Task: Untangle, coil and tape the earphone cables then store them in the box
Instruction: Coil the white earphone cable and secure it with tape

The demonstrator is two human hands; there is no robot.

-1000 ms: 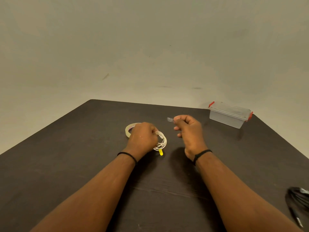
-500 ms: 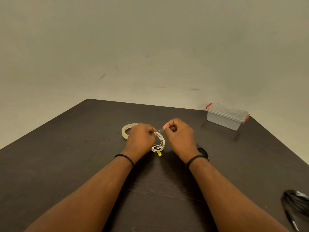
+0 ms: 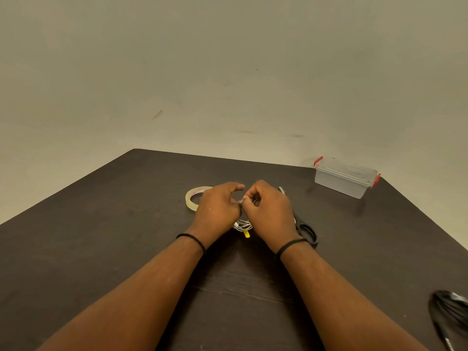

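A coiled white earphone cable [image 3: 243,225] with a yellow plug hangs between my two hands above the dark table [image 3: 101,236]. My left hand [image 3: 217,207] holds the coil, fingers curled over its top. My right hand [image 3: 269,211] meets it there and pinches a small clear piece of tape against the top of the coil. A roll of clear tape [image 3: 193,198] lies flat just beyond my left hand. The clear plastic box [image 3: 345,177] with red clasps stands with its lid on at the far right corner.
Black-handled scissors [image 3: 305,230] lie on the table right behind my right hand, partly hidden by it. A coiled black cable [image 3: 450,315] lies at the near right edge. A plain wall rises behind the table.
My right hand has brought the small piece of tape leftward from mid-air to the coil in my left hand. Both hands now meet over the cable.
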